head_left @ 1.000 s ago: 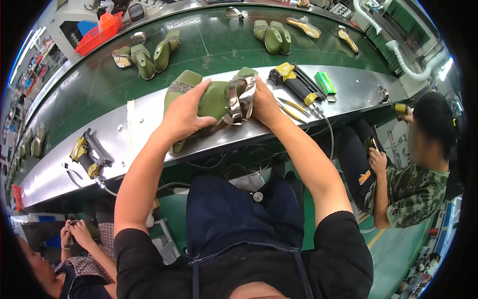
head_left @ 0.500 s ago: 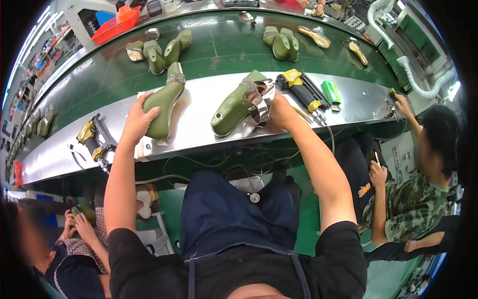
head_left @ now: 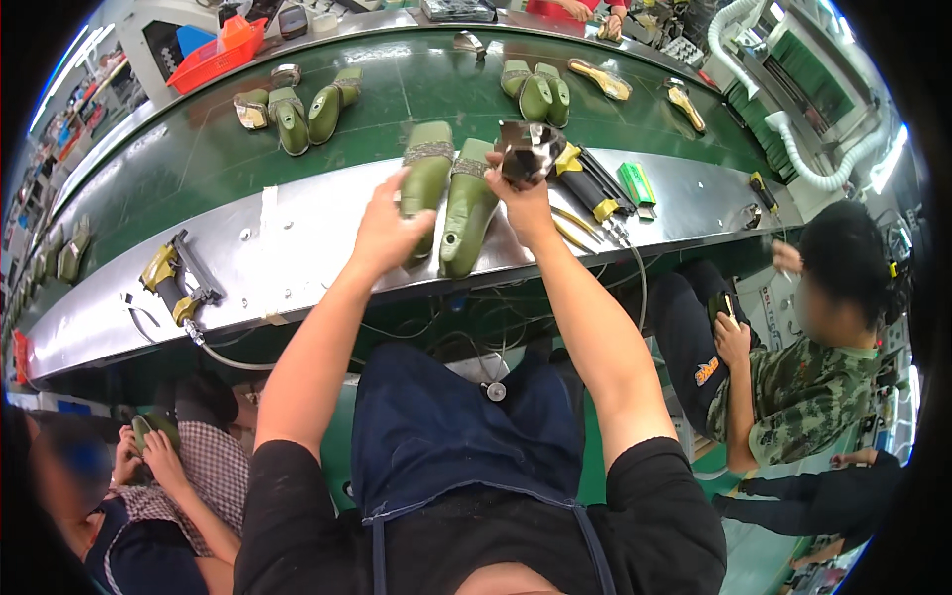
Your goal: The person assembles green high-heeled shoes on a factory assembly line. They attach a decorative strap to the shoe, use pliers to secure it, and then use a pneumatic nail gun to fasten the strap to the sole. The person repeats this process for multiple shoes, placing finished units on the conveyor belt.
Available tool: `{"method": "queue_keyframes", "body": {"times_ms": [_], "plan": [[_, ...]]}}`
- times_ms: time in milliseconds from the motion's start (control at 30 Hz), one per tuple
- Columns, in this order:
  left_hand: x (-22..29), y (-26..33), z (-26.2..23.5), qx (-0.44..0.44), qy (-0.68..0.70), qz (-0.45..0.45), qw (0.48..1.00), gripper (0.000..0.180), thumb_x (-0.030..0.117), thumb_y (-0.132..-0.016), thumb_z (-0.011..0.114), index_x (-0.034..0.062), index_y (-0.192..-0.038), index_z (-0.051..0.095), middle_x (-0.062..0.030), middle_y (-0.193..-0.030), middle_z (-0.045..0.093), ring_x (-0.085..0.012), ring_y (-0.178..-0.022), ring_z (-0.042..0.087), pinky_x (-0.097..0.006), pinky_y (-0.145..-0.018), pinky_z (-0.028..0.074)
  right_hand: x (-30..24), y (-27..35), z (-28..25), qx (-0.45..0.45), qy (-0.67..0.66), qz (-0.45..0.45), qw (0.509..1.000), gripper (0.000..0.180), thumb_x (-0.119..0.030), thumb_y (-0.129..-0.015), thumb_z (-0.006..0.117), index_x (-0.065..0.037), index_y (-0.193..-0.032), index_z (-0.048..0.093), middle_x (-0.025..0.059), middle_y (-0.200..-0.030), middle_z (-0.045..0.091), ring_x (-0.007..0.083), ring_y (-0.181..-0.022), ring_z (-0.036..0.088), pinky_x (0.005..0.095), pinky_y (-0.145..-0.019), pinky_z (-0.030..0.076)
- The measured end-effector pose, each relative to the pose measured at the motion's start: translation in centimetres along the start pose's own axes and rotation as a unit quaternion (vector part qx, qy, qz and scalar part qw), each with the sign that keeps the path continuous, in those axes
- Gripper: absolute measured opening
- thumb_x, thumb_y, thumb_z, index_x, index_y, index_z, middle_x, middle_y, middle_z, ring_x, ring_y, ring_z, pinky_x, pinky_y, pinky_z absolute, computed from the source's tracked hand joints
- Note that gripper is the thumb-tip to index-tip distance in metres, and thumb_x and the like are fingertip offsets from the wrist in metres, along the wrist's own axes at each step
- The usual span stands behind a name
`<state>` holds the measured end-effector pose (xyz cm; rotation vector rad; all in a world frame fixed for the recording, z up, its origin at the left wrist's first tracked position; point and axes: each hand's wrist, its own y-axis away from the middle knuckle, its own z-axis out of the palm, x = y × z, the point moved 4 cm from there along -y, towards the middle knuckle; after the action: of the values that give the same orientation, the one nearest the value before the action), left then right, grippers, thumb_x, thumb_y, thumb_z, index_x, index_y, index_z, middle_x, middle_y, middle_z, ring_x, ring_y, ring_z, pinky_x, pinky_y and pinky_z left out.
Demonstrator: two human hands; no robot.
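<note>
The person's left hand (head_left: 389,230) grips a green, foot-shaped shoe last with a glittery band (head_left: 426,177), thumb on one side and fingers around the other. Just beside it, to its right, a matching green last with a round hole near its lower end (head_left: 466,220) lies on the brushed-steel bench edge (head_left: 327,230). The right hand (head_left: 524,203) pinches a bundle of shiny silver straps (head_left: 530,152) by that last's upper end; whether its fingers also touch the last cannot be told. A yellow-and-black air tool (head_left: 592,184) lies near.
</note>
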<state>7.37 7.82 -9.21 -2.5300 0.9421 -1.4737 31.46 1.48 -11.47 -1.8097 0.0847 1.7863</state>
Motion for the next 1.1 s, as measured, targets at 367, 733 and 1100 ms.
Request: {"method": "queue_keyframes", "body": {"times_ms": [367, 733, 1100], "plan": [[5.4, 0.9, -3.6, -0.004, 0.246, 0.055, 0.968, 0.070, 0.032, -0.092, 0.079, -0.0045, -0.145, 0.052, -0.0197, -0.138, 0.062, -0.0246, -0.131, 0.057, -0.042, -0.105, 0.050, -12.1, -0.2, 4.1, -0.080, 0.475, -0.041, 0.875, 0.037, -0.034, -0.085, 0.083, 0.000, -0.092, 0.070, 0.0205, -0.087, 0.074, 0.0380, -0.087, 0.072, 0.0453, -0.078, 0.054], [-1.1, 0.3, -8.6, 0.124, 0.562, -0.110, 0.810, 0.040, 0.013, -0.102, 0.067, -0.0015, -0.137, 0.055, -0.0061, -0.098, 0.067, -0.0155, -0.083, 0.066, -0.034, -0.079, 0.060, -14.4, 4.7, 10.0, -0.145, 0.466, -0.157, 0.858, 0.021, -0.007, -0.091, 0.068, -0.006, -0.112, 0.067, 0.0176, -0.099, 0.069, 0.0425, -0.096, 0.067, 0.0513, -0.082, 0.052], [-15.4, 2.5, -12.3, 0.165, 0.366, -0.319, 0.859, 0.031, 0.029, -0.101, 0.067, -0.0005, -0.111, 0.064, -0.0078, -0.093, 0.064, -0.0168, -0.077, 0.060, -0.034, -0.063, 0.049, -16.8, 6.7, 9.2, -0.092, 0.292, -0.337, 0.891, 0.041, 0.015, -0.080, 0.063, -0.003, -0.114, 0.075, 0.0124, -0.104, 0.070, 0.0233, -0.083, 0.068, 0.0329, -0.073, 0.057]]}}
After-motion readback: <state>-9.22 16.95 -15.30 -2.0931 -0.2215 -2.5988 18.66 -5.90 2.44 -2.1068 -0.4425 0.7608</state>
